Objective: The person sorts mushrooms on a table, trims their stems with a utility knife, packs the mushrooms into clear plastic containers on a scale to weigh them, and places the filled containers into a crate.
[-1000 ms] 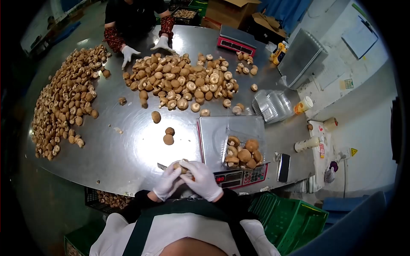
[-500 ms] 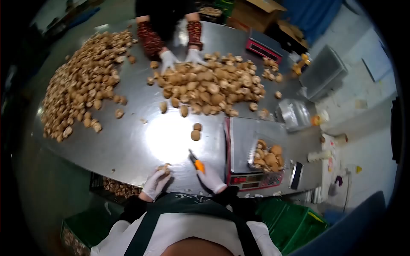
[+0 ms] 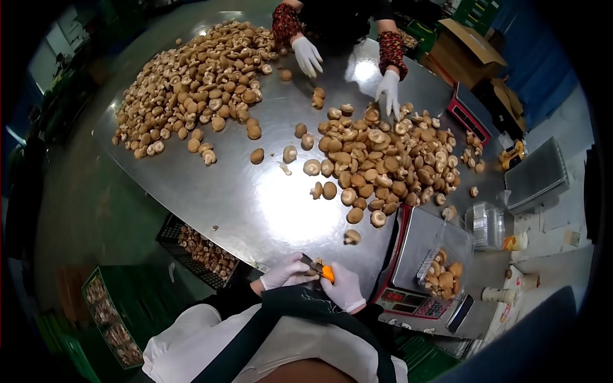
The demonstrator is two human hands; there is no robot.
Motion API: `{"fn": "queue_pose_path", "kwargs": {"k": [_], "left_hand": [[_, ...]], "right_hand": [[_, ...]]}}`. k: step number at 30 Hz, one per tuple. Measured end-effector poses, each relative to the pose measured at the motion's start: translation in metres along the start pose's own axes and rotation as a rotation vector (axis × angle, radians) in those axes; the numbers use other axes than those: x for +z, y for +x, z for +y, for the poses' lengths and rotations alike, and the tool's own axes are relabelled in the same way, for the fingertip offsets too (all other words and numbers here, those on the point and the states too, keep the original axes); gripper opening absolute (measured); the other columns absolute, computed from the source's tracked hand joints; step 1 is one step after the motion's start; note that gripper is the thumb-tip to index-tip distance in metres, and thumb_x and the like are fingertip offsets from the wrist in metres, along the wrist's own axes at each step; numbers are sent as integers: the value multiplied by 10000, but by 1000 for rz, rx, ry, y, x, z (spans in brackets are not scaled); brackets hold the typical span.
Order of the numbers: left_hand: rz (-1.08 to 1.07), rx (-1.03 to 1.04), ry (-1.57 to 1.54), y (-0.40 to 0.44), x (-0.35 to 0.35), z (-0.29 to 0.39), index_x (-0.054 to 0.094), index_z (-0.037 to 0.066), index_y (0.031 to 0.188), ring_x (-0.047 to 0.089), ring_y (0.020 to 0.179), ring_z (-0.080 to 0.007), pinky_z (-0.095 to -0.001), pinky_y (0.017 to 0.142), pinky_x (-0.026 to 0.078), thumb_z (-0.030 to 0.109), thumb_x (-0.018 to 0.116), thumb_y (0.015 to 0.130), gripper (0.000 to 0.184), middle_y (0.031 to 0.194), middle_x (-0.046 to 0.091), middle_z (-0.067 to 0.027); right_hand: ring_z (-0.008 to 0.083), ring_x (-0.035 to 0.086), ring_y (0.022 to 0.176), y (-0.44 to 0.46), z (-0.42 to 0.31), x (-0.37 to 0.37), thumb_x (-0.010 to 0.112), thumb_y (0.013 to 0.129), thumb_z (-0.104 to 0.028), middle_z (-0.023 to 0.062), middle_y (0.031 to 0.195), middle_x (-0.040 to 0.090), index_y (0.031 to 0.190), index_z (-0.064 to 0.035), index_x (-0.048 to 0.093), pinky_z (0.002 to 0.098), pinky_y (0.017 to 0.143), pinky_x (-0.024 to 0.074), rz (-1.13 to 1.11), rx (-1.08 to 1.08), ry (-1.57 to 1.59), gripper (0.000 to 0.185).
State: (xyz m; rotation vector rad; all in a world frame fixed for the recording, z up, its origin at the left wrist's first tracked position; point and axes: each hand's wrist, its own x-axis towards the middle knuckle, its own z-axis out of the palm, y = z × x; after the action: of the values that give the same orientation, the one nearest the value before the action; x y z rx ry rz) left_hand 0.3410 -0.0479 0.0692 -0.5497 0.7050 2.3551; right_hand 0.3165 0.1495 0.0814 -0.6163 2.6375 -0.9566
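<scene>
At the near edge of the steel table, my white-gloved left hand [image 3: 285, 272] is closed on a shiitake mushroom [image 3: 312, 272], mostly hidden by fingers and blade. My right hand [image 3: 345, 287], gloved too, grips a knife [image 3: 327, 274] with an orange handle. Its dark blade points left and meets the mushroom at my left fingers; whether it cuts in I cannot tell. A single mushroom [image 3: 352, 237] lies beyond my hands, in front of a large mushroom pile [image 3: 383, 166]. To the right is a scale [image 3: 408, 255] bearing a clear tray of mushrooms [image 3: 442, 276].
Another mushroom heap [image 3: 198, 89] covers the table's far left. Across from me, a co-worker's gloved hands [image 3: 389, 92] reach over the table, one at the pile. Clear trays [image 3: 485, 225] are stacked at right. A black crate [image 3: 203, 249] of mushrooms sits below the left edge.
My view has swung, so the table appears shifted right. The knife, held apart from my left hand before, now meets the mushroom. The co-worker's hands have spread, one leaving the pile.
</scene>
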Motion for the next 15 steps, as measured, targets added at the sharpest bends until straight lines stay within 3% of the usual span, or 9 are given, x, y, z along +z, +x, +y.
{"fn": "queue_pose_path", "kwargs": {"k": [2, 4, 5, 8, 10, 12, 13, 15], "left_hand": [[5, 5, 26, -10, 4, 8, 426, -43, 1174, 613, 1002, -247, -300, 888, 529, 47, 540, 860, 346, 1116, 530, -159], [-5, 39, 110, -16, -1, 14, 433, -37, 1159, 608, 1013, -263, -308, 901, 520, 43, 558, 852, 341, 1113, 529, -160], [4, 47, 46, -17, -3, 14, 428, -20, 1154, 603, 1021, -277, -325, 914, 511, 16, 582, 834, 357, 1125, 520, -157], [26, 118, 92, -11, -19, 10, 422, 5, 1160, 589, 1045, -291, -358, 930, 501, -11, 599, 816, 388, 1134, 516, -161], [16, 141, 68, -6, -20, 9, 434, 30, 1149, 568, 1068, -306, -394, 941, 492, -13, 580, 823, 360, 1133, 516, -160], [88, 123, 99, 5, -19, 9, 468, 32, 1108, 585, 1009, -273, -384, 908, 508, 34, 561, 855, 269, 1091, 535, -145], [163, 87, 147, 16, -27, 6, 489, 37, 1083, 575, 952, -225, -377, 866, 518, 60, 587, 855, 249, 991, 529, -108], [355, 133, 250, 47, -62, -13, 487, 33, 1042, 621, 757, -209, -324, 650, 561, 39, 610, 841, 235, 863, 557, -101]], "right_hand": [[372, 597, 735, -3, 14, 2, 610, 764, -242, 175, 761, 605, 929, -70, 554, 438, 653, 483, -4, 21, -8, 245], [391, 596, 758, -8, 40, -1, 600, 780, -259, 196, 788, 614, 970, -65, 565, 437, 674, 480, -217, 247, 16, 273], [403, 593, 794, -17, 57, 3, 585, 804, -269, 214, 824, 616, 1004, -62, 567, 435, 698, 470, -262, 254, 145, 288], [405, 587, 815, -27, 49, -5, 580, 816, -270, 221, 824, 610, 1002, -53, 562, 431, 710, 459, -225, 322, 287, 287], [394, 577, 855, -28, 54, 6, 588, 816, -235, 207, 899, 592, 1100, -69, 541, 430, 737, 465, -128, 300, 180, 332], [404, 560, 881, -25, 54, 19, 571, 812, -187, 211, 978, 555, 1143, -39, 500, 449, 738, 464, 77, 210, 23, 369], [405, 547, 902, -20, 60, 26, 557, 809, -162, 214, 1001, 541, 1151, -20, 486, 453, 759, 456, 80, 187, 10, 378], [401, 524, 943, -18, 60, 25, 537, 802, -120, 217, 1022, 527, 1171, 6, 467, 454, 808, 436, 93, 133, -50, 396]]}}
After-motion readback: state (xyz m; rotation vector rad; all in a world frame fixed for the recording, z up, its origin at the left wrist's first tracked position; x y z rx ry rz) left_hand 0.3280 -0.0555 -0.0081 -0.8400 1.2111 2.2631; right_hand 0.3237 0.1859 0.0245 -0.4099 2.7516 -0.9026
